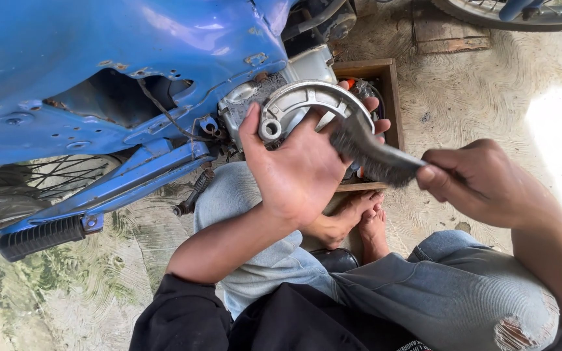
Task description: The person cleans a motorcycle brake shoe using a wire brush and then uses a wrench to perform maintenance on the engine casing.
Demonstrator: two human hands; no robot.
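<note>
My left hand [297, 166] holds a curved silver brake shoe [304, 104] palm up, with the fingers curled round its far edge. My right hand [482, 182] grips the handle of a dark wire brush [369, 151], whose bristle end lies across the shoe's right side and my left fingers. Both hands are over my knees, just right of a blue motorcycle body [99, 58].
A blue frame arm with a black footpeg [40, 237] sticks out at lower left, beside a spoked wheel [53, 175]. A wooden box [385, 84] stands behind the hands. My bare feet [352, 221] rest on the concrete floor. Another wheel [521, 13] is at the top right.
</note>
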